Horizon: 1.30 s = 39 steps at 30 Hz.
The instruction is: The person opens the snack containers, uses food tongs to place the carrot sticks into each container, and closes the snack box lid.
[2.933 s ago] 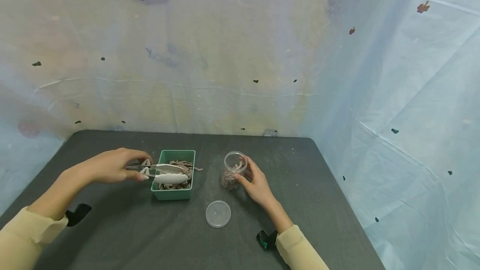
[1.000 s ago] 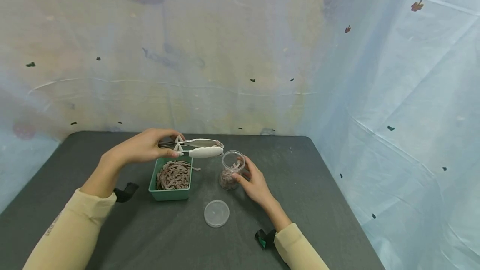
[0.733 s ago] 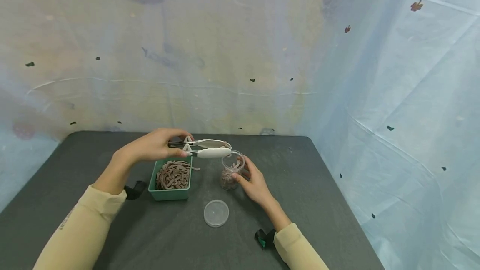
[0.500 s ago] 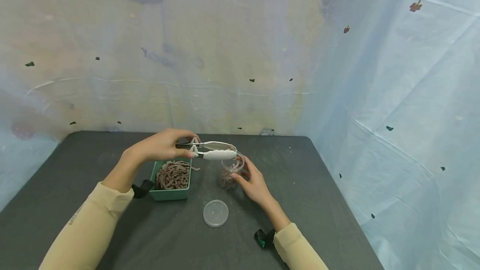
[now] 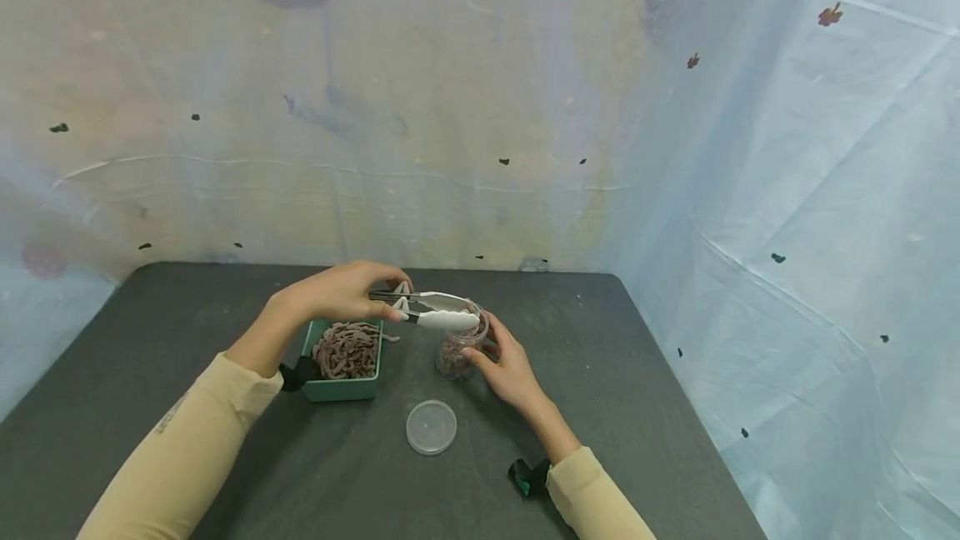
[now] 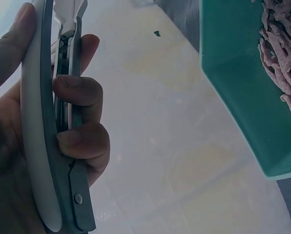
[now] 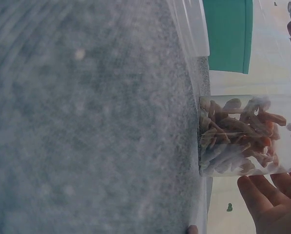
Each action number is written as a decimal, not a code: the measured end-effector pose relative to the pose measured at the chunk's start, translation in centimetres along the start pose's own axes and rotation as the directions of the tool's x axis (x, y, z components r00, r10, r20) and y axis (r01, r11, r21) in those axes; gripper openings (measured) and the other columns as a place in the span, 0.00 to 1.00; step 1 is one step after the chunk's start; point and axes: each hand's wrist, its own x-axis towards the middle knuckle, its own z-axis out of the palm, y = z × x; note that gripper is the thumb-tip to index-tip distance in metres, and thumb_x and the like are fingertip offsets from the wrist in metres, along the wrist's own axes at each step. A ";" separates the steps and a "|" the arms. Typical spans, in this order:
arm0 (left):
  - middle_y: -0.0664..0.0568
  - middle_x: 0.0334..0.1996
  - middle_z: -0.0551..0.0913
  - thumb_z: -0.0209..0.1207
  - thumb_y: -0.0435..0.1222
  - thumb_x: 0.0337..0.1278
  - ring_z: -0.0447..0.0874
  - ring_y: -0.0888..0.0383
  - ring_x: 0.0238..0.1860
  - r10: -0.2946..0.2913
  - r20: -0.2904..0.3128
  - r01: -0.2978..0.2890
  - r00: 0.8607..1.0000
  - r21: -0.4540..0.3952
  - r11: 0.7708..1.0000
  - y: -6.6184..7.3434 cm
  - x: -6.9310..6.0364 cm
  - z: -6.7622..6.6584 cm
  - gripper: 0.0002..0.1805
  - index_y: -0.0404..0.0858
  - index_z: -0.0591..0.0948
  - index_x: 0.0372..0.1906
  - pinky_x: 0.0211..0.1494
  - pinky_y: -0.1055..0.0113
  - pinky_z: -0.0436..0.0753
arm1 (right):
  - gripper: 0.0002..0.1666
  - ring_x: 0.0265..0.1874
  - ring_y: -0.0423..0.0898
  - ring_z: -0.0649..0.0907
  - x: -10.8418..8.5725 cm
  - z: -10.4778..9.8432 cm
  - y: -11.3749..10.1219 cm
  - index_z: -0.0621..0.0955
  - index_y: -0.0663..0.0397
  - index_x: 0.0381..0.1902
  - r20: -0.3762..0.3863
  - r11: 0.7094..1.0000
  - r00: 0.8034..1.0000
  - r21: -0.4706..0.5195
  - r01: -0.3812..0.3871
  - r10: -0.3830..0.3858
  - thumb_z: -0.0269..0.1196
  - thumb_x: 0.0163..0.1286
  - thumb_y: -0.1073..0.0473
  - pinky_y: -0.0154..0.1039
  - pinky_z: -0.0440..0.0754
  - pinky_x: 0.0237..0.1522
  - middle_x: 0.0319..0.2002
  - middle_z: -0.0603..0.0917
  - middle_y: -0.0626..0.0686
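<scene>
Left hand (image 5: 343, 290): grips metal tongs with white scalloped heads (image 5: 448, 321), which reach rightward from it to the jar's mouth.
Right hand (image 5: 512, 367): holds a clear cylindrical plastic jar (image 5: 454, 359) at its fingertips, grey-brown strips inside.
Green rectangular plastic tub (image 5: 341, 391): below the left hand, heaped with similar strips.
Clear round lid (image 5: 431, 427): left of the right hand, on the dark grey surface (image 5: 622, 440).

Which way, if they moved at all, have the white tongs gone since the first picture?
Yes, rightward: judged against the green tub, the white tongs went from over it to the mouth of the clear jar.
</scene>
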 end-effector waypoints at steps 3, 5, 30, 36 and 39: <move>0.46 0.64 0.80 0.66 0.54 0.68 0.78 0.43 0.65 -0.007 0.012 0.007 1.000 0.000 1.000 -0.1 0.2 0.1 0.31 0.45 0.78 0.69 0.62 0.40 0.78 | 0.44 0.71 0.58 0.75 0.0 0.0 -0.1 0.62 0.55 0.81 0.001 1.000 1.000 0.008 0.005 -0.005 0.68 0.75 0.51 0.52 0.78 0.66 0.74 0.70 0.61; 0.46 0.64 0.80 0.66 0.54 0.67 0.78 0.42 0.65 -0.012 0.015 0.012 1.000 -0.003 1.000 -0.1 0.2 0.1 0.31 0.45 0.78 0.69 0.62 0.40 0.78 | 0.44 0.71 0.58 0.75 0.0 0.0 -0.1 0.62 0.55 0.81 0.002 1.000 1.000 0.009 0.001 -0.001 0.68 0.75 0.51 0.51 0.78 0.66 0.74 0.70 0.60; 0.46 0.60 0.81 0.65 0.55 0.69 0.79 0.42 0.62 -0.017 -0.057 0.015 0.998 -0.041 0.999 -1.9 -3.2 -0.9 0.29 0.47 0.78 0.69 0.57 0.41 0.80 | 0.41 0.72 0.59 0.74 -0.1 0.1 -0.1 0.64 0.54 0.79 0.002 0.998 0.999 0.049 0.038 -0.038 0.67 0.76 0.53 0.51 0.78 0.66 0.73 0.72 0.59; 0.44 0.62 0.80 0.65 0.55 0.68 0.78 0.40 0.64 -0.060 -0.080 0.059 0.995 -0.013 0.998 -2.8 -5.5 -2.0 0.32 0.45 0.76 0.70 0.60 0.38 0.79 | 0.41 0.71 0.57 0.75 -0.1 0.0 0.1 0.65 0.52 0.79 -0.006 0.998 1.000 0.049 0.031 -0.031 0.69 0.75 0.54 0.50 0.78 0.66 0.72 0.73 0.58; 0.43 0.62 0.80 0.66 0.55 0.67 0.78 0.39 0.64 -0.079 -0.087 0.080 0.993 0.003 0.997 -3.3 -6.7 -2.5 0.32 0.44 0.77 0.69 0.59 0.39 0.79 | 0.41 0.71 0.58 0.75 0.0 0.0 0.2 0.65 0.54 0.79 -0.008 0.998 0.999 0.051 0.043 -0.043 0.68 0.75 0.54 0.52 0.78 0.66 0.72 0.73 0.59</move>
